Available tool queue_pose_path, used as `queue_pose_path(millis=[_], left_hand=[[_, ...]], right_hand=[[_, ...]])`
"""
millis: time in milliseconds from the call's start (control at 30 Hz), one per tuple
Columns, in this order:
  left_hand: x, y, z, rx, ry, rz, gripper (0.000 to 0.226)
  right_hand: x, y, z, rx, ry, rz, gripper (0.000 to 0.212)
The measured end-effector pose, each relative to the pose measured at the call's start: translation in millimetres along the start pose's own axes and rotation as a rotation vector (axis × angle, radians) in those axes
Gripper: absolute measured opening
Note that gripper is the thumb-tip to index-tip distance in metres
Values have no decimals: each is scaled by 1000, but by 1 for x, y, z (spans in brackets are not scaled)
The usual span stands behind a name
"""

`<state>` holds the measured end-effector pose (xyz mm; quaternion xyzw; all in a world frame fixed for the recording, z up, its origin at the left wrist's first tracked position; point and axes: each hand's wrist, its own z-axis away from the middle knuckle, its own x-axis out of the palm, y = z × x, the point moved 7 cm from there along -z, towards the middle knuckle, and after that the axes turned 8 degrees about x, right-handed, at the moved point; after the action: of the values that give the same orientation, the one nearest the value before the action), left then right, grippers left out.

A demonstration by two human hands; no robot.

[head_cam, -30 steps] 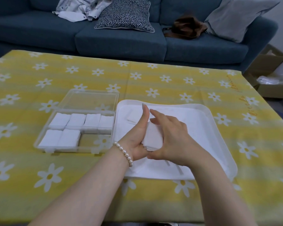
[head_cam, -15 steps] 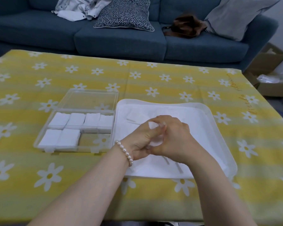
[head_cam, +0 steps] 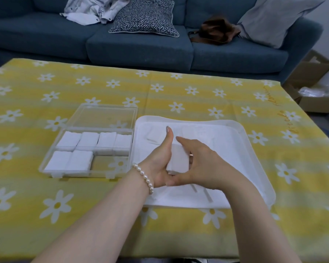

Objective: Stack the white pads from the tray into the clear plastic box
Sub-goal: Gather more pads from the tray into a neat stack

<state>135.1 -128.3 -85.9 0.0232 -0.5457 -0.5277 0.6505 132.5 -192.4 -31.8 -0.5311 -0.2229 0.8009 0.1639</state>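
Left hand [head_cam: 160, 160] and right hand [head_cam: 201, 164] gripping together one stack of white pads [head_cam: 178, 161] above the tray [head_cam: 254, 168], six pad stacks in the clear plastic box [head_cam: 87, 147], one loose pad [head_cam: 154, 136] lying in the tray.

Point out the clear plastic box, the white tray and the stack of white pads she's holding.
Clear plastic compartment box [head_cam: 51, 162]: head view, on its near left wall.
White plastic tray [head_cam: 243, 133]: head view, on its far right rim.
Stack of white pads [head_cam: 179, 160]: head view, on the stack's top face, between both hands.
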Motion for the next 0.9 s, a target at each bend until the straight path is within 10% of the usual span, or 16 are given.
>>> queue_pose_path(millis=[200,600,900], left_hand=[[5,5,3,19,-22,88,93],[15,1,5,5,-200,36,103],[24,5,13,90,-226,-112,39]], right_hand=[[-38,21,2,74,221,-659,13],[-24,31,-5,178,99,-785,12],[-32,48,-10,151,137,-886,11]])
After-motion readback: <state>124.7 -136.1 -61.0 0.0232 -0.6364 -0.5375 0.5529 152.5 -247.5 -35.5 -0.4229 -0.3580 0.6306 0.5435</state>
